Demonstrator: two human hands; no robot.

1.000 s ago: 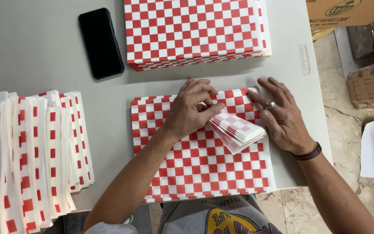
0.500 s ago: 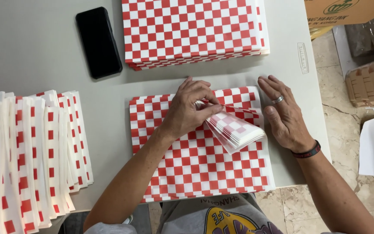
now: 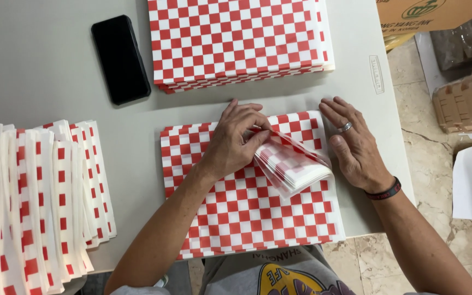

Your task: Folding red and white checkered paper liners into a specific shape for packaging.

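Pinching with thumb and fingers, the left hand [image 3: 230,143] is holding the folded-up corner of the red and white checked paper sheet [image 3: 247,210]. That is its grip: closed on the paper. The folded part [image 3: 293,164] is lifting up off the sheet and bending toward the right hand [image 3: 356,145]. The right hand is lying flat and open, fingers spread, pressing on the right edge of the sheet and partly on the grey bench [image 3: 45,71]. It is holding nothing.

The sheet is lying near the front edge of the bench, right before the person. Its bottom edge is sitting almost at the bench edge. A tall pile of checked sheets [image 3: 236,41] is sitting just behind it, with a small gap between. A black phone [image 3: 120,59] is lying to the left of that pile. Folded papers [image 3: 34,202] are lined up at the far left, well apart from the hands. Both arms are reaching in from below.
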